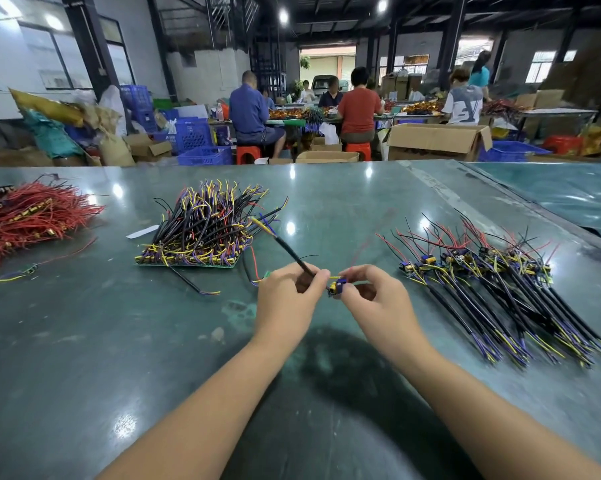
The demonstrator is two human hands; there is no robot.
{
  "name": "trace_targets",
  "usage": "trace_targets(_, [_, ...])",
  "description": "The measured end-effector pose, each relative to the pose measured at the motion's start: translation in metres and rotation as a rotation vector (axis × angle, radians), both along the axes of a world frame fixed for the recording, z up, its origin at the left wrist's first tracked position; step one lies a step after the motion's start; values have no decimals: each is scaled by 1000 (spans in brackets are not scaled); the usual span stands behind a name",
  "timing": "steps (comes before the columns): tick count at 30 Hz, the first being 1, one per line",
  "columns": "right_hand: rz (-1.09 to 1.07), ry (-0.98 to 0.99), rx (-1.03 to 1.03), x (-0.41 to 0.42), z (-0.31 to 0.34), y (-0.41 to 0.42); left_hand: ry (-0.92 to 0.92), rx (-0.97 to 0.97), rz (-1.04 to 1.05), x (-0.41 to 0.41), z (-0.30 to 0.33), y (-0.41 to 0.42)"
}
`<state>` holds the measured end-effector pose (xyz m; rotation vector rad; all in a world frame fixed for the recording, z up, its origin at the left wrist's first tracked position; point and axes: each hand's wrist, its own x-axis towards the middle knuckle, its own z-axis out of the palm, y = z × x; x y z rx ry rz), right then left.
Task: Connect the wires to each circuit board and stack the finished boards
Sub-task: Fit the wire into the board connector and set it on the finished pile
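The left hand (pixel 285 299) pinches a black sheathed cable (pixel 293 254); the right hand (pixel 375 299) pinches a small circuit board (pixel 337 286) bearing yellow and blue parts, fingers curled.

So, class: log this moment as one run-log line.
left hand: holds black sheathed cable | right hand: pinches small blue-yellow circuit board | stage: connecting

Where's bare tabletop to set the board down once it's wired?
Free: the strip between the wired panel and the finished stack, beyond both hands, and the near table left of the left forearm. Crowded: the far left with the red wire pile, and the right under the stack's splayed cables.
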<state>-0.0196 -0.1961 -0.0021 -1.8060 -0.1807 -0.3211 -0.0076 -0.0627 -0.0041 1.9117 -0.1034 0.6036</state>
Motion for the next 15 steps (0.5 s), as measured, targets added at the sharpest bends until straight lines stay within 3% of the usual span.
trace_targets(7, [123,180,418,-1,5,4,-83,60,39,-3,3,-4])
trace_targets(11, [199,258,687,1,12,-2,-32,-293,-171,-3,6,-6])
trace_targets(15, [356,267,864,4,14,-8,20,-610,-255,-4,8,-7])
